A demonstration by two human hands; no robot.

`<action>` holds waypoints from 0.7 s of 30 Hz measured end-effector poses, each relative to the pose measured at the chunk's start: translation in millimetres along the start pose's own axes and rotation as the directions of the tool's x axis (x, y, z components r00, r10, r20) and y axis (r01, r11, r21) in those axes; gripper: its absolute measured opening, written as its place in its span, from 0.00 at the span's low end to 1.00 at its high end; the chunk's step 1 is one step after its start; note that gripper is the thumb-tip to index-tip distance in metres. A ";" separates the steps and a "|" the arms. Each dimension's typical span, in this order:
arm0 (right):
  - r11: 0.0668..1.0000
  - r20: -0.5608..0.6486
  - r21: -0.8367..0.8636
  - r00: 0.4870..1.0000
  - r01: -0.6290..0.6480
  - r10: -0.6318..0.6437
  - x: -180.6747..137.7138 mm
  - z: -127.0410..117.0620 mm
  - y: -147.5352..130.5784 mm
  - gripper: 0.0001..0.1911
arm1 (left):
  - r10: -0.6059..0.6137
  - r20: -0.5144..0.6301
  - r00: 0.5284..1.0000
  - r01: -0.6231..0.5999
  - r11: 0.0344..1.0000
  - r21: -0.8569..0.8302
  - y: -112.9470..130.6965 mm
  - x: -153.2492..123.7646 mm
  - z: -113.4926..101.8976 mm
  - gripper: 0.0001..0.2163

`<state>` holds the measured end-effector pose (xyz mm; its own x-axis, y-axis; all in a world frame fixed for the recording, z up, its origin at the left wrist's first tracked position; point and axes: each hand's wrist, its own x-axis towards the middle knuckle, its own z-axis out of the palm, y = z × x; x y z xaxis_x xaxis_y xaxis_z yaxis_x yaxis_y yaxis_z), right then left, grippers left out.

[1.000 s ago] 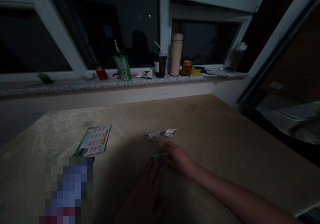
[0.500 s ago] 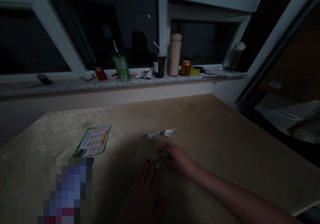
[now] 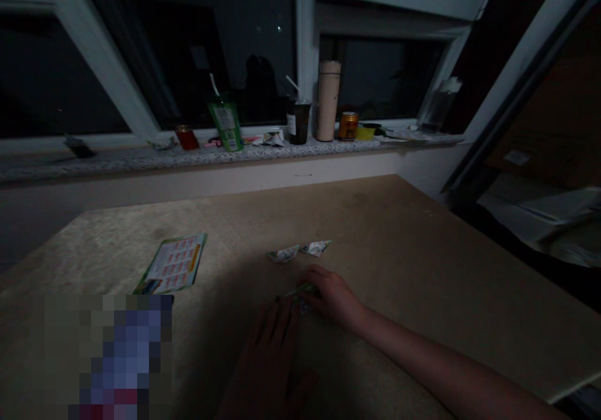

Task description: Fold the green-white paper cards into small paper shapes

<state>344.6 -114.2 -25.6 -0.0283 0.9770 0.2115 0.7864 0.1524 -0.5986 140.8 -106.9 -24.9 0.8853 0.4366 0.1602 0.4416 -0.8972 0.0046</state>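
In the head view a small folded paper (image 3: 304, 306) with a green and white print lies on the table under my right hand (image 3: 334, 296). The right fingers are bent over it and grip its far side; part of it is hidden by them. My left hand (image 3: 270, 351) lies flat in dim shadow, its fingers stretched out and their tips at the paper's near left edge. Just beyond the hands sit two folded paper pieces, shaped like little boats: the left one (image 3: 284, 255) and the right one (image 3: 317, 248), with their ends close together.
A printed card (image 3: 173, 263) lies at the left of the table (image 3: 375, 220), near a blurred-out blue object (image 3: 136, 345). On the windowsill (image 3: 263, 157) stand a green cup (image 3: 228, 126), a dark drink cup (image 3: 298, 122), a pink flask (image 3: 328, 101) and a gold can (image 3: 348, 126).
The left hand has drawn back slightly toward me. More of the paper's printed face shows between the hands. The right hand has barely moved.
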 end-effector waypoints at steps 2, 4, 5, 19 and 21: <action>1.000 0.003 0.004 1.000 -0.011 0.011 0.0 -0.1 -0.4 0.08 | 0.013 -0.015 1.000 -0.013 1.000 0.010 -0.3 -0.4 0.9 0.34; 1.000 0.000 0.008 1.000 -0.014 0.014 0.0 -0.1 -0.7 0.08 | 0.024 -0.032 0.999 -0.023 1.000 0.020 -0.8 -0.3 1.9 0.34; 1.000 -0.002 0.009 1.000 -0.014 0.014 0.1 0.0 -0.7 0.08 | 0.027 -0.038 0.999 -0.026 0.999 0.022 -1.2 0.1 2.0 0.34; 0.999 -0.107 0.043 0.994 0.011 -0.006 -1.3 4.4 3.9 0.15 | 0.031 -0.009 0.999 -0.032 0.993 -0.116 -9.6 0.0 1.3 0.38; 1.000 -0.124 0.015 0.992 -0.005 0.007 -1.0 3.6 4.1 0.16 | 0.021 0.037 0.999 -0.014 0.983 -0.183 -11.3 0.1 0.3 0.40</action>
<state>345.7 -114.0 -31.1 0.0536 0.9520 0.3014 0.7772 0.1497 -0.6112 135.9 -96.7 -25.2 0.8992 0.4195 0.1239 0.3949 -0.9004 0.1826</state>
